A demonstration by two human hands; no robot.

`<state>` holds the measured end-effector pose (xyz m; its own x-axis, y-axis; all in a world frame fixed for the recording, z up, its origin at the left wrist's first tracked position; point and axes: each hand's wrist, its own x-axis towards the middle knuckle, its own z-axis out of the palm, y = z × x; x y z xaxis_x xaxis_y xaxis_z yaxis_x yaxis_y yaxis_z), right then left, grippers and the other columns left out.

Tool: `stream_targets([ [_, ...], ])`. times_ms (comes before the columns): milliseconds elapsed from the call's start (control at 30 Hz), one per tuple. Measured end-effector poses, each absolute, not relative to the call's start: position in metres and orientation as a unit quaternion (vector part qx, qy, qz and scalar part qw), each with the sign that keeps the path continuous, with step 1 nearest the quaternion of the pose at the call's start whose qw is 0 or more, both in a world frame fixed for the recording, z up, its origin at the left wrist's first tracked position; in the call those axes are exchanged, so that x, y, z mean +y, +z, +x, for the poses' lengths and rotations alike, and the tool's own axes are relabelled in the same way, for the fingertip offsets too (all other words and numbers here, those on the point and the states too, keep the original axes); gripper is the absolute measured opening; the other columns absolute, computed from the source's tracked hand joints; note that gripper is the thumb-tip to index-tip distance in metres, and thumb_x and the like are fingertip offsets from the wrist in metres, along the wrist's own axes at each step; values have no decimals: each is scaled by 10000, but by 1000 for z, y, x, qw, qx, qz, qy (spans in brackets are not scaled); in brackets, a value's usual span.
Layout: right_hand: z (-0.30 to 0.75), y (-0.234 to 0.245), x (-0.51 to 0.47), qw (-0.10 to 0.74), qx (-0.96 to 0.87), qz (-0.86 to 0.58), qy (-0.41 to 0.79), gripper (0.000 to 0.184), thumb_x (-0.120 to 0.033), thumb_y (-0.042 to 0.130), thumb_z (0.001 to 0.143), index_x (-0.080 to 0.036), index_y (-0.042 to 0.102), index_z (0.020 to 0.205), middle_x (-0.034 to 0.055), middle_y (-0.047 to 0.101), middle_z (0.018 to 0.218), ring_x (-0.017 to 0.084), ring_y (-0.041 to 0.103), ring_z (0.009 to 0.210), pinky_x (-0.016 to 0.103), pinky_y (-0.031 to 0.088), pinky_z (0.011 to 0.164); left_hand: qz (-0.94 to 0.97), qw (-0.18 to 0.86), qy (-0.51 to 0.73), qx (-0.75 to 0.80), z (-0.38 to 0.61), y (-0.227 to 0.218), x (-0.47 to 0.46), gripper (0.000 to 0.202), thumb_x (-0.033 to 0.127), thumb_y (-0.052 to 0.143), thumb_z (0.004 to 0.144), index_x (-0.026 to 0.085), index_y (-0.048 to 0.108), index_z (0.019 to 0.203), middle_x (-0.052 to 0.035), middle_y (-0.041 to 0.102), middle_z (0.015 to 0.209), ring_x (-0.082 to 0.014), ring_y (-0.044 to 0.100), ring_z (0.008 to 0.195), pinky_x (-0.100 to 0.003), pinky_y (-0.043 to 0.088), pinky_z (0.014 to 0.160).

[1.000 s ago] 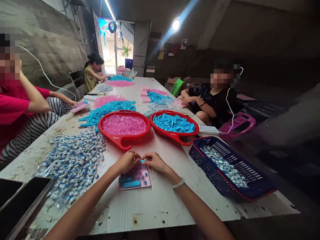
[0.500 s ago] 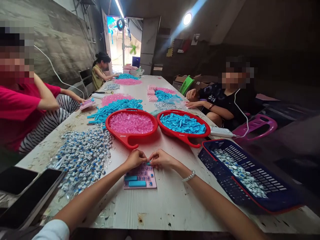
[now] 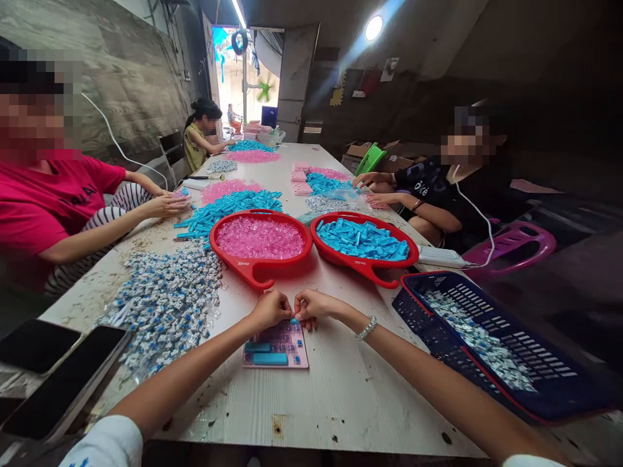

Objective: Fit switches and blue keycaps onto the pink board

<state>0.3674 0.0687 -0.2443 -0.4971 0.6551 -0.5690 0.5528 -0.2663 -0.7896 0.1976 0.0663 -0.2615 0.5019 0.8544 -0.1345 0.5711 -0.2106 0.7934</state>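
Observation:
A pink plate (image 3: 299,361) lies flat on the table in front of me, with rows of clear pinkish square pieces on it. Two long blue bars sit at its lower left, the nearer blue bar (image 3: 270,358) plain to see, and small blue squares run down its right side. Over the far edge my left hand (image 3: 269,309) is closed in a pinch; what its fingertips hold is hidden. My right hand (image 3: 314,305), wearing a beaded bracelet, pinches at a small blue piece (image 3: 294,321) by the plate's top right corner. Both hands' fingertips nearly meet.
Beyond my hands stand a red basin of pink pieces (image 3: 263,267) and a red basin of blue bars (image 3: 365,264). Small white-and-blue parts (image 3: 170,305) are heaped left, near two phones (image 3: 63,383). A dark blue basket (image 3: 545,363) stands right. Several co-workers sit around the table.
My hands stay at the plate's far edge, the right fingers now curled tighter. The co-worker at left has brought both hands to a pink item. The view has shifted slightly.

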Motion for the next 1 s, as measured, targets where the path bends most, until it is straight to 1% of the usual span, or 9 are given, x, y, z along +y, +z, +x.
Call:
stream_targets([
  [267, 362, -244, 71, 20, -641, -499, 583, 202, -115, 649, 686, -157, 468, 605, -65, 521, 379, 100, 525, 343, 163, 406, 362, 773, 395, 175, 466, 197, -263, 60, 20, 139, 620, 684, 134, 625, 666, 15, 602, 603, -127, 524, 583, -212, 326, 528],
  [467, 366, -223, 66, 47, -682, -472, 556, 200, -202, 680, 663, -151, 495, 607, -53, 537, 426, 102, 531, 382, 175, 403, 378, 783, 356, 202, 468, 197, -256, 50, 61, 161, 601, 743, 117, 642, 747, -38, 648, 692, -167, 592, 646, -239, 411, 570],
  [567, 397, -187, 86, 203, -707, -455, 502, 225, -352, 648, 728, -136, 586, 736, 22, 649, 626, 127, 607, 521, 208, 473, 474, 806, 338, 216, 434, 195, -248, 36, 243, 202, 535, 825, 147, 623, 1044, -91, 669, 998, -202, 629, 881, -301, 476, 762],
  [633, 433, -162, 110, 383, -665, -527, 364, 246, -371, 561, 804, -134, 606, 853, 64, 681, 756, 136, 631, 592, 238, 510, 562, 832, 340, 205, 388, 192, -242, 26, 350, 261, 523, 854, 198, 553, 1197, -94, 609, 1194, -222, 583, 1063, -346, 437, 920],
  [667, 453, -153, 123, 405, -630, -599, 282, 219, -325, 534, 822, -133, 613, 892, 74, 688, 796, 139, 639, 616, 240, 514, 587, 848, 339, 188, 361, 191, -241, 22, 397, 296, 525, 858, 207, 518, 1244, -101, 563, 1269, -237, 538, 1144, -373, 398, 983],
  [733, 494, -143, 146, 372, -572, -709, 179, 179, -233, 534, 803, -112, 635, 889, 105, 693, 812, 168, 651, 649, 253, 508, 593, 882, 323, 139, 314, 189, -239, 16, 503, 357, 526, 858, 184, 439, 1322, -133, 447, 1383, -272, 410, 1277, -431, 306, 1069],
  [833, 540, -150, 164, 324, -538, -768, 124, 72, -136, 603, 698, -96, 661, 680, 132, 686, 707, 240, 658, 696, 297, 496, 631, 910, 285, 71, 292, 188, -243, 12, 676, 448, 520, 849, 135, 298, 1405, -167, 283, 1464, -288, 260, 1358, -484, 201, 1115],
  [900, 557, -160, 167, 293, -534, -786, 105, 76, -92, 629, 637, -110, 650, 566, 129, 683, 662, 261, 659, 727, 304, 485, 675, 912, 276, 56, 299, 189, -245, 12, 766, 509, 552, 809, 133, 275, 1416, -166, 240, 1476, -286, 228, 1369, -489, 169, 1125],
  [1000, 567, -174, 171, 265, -546, -789, 95, 81, -65, 618, 625, -112, 681, 604, 125, 704, 732, 238, 661, 769, 276, 473, 720, 908, 285, 50, 303, 190, -244, 12, 841, 545, 595, 757, 132, 277, 1416, -161, 207, 1485, -287, 211, 1375, -499, 135, 1131],
])
